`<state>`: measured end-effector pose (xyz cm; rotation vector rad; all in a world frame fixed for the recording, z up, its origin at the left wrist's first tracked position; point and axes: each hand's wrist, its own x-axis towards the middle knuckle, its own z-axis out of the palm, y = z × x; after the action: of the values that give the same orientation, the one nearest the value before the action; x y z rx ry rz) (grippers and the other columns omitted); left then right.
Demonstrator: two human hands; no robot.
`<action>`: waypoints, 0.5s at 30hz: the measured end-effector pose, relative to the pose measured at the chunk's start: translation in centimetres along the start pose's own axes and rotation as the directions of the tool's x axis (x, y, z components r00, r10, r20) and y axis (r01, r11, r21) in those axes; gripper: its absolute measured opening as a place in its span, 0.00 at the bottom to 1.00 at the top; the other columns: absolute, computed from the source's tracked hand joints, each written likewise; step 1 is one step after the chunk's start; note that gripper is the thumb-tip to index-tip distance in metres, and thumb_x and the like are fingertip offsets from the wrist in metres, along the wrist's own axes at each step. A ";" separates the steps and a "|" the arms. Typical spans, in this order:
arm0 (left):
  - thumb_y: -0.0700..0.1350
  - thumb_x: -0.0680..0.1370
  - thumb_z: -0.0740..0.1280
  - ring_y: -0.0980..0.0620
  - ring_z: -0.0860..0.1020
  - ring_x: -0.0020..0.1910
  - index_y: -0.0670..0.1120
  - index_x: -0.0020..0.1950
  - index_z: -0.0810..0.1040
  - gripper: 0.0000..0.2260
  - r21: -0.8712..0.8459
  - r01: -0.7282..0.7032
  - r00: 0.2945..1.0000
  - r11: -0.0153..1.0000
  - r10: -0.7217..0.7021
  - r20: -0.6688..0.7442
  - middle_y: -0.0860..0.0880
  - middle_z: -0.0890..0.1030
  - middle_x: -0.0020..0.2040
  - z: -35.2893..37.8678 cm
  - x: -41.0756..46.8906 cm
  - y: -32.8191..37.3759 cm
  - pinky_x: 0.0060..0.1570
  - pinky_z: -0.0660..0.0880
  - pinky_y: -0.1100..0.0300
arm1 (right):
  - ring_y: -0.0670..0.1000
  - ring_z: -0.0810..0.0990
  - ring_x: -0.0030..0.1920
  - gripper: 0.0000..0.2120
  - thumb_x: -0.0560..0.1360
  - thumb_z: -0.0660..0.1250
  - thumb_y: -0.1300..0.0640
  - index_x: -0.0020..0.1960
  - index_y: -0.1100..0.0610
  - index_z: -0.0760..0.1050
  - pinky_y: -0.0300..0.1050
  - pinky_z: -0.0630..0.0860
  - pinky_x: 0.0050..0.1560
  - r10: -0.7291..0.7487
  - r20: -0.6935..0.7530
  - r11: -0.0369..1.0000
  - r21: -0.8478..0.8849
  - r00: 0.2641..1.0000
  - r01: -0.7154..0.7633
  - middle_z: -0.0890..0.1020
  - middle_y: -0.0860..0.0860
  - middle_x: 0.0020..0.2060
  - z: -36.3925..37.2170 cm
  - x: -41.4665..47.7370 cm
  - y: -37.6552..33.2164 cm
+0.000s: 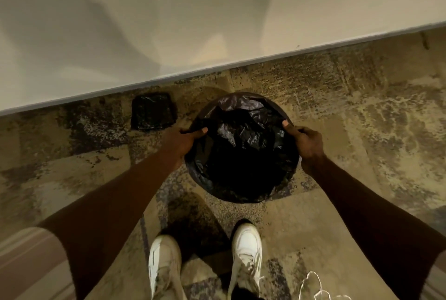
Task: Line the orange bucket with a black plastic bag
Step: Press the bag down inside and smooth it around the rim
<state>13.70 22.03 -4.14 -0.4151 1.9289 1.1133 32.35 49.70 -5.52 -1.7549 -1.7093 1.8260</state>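
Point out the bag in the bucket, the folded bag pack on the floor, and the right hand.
bag [243, 155]: head view, crinkled plastic inside the opening.
folded bag pack [152, 111]: head view, its top face.
right hand [305, 141]: head view, back of hand.

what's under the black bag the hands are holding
Only the black bag shows, stretched round by the left hand and right hand. It covers whatever is beneath; no orange bucket is visible.

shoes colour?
White shoes, scuffed; head view.

Left hand and right hand gripping, thumbs inward, arms extended
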 end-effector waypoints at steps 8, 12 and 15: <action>0.66 0.68 0.78 0.47 0.82 0.44 0.42 0.46 0.77 0.28 0.075 -0.157 0.932 0.985 0.173 -0.318 0.47 0.82 0.43 0.0 -2.0 -2.7 0.41 0.78 0.54 | 0.50 0.90 0.44 0.21 0.69 0.82 0.59 0.58 0.64 0.82 0.40 0.85 0.41 0.036 -0.039 0.987 0.159 0.999 -0.029 0.89 0.53 0.45 -0.3 -2.6 1.3; 0.68 0.69 0.75 0.48 0.80 0.47 0.46 0.52 0.79 0.28 0.310 -0.289 0.823 0.906 0.401 -0.402 0.48 0.82 0.48 0.8 -3.1 -2.6 0.47 0.78 0.51 | 0.54 0.89 0.51 0.26 0.64 0.86 0.53 0.57 0.61 0.82 0.51 0.86 0.53 0.024 -0.055 0.994 0.111 0.998 -0.018 0.89 0.54 0.50 0.4 -2.2 1.6; 0.59 0.71 0.79 0.47 0.79 0.49 0.44 0.55 0.77 0.24 0.345 -0.242 0.851 0.907 0.369 -0.374 0.46 0.81 0.52 1.5 -3.5 -2.1 0.47 0.77 0.51 | 0.57 0.88 0.53 0.24 0.62 0.85 0.50 0.51 0.59 0.84 0.55 0.85 0.55 0.013 -0.047 0.998 0.056 0.999 -0.010 0.90 0.53 0.49 0.9 -1.8 1.8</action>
<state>17.89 21.71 -2.86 -0.2009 2.5857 0.9679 33.32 47.21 -5.89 -1.7754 -1.6183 1.8029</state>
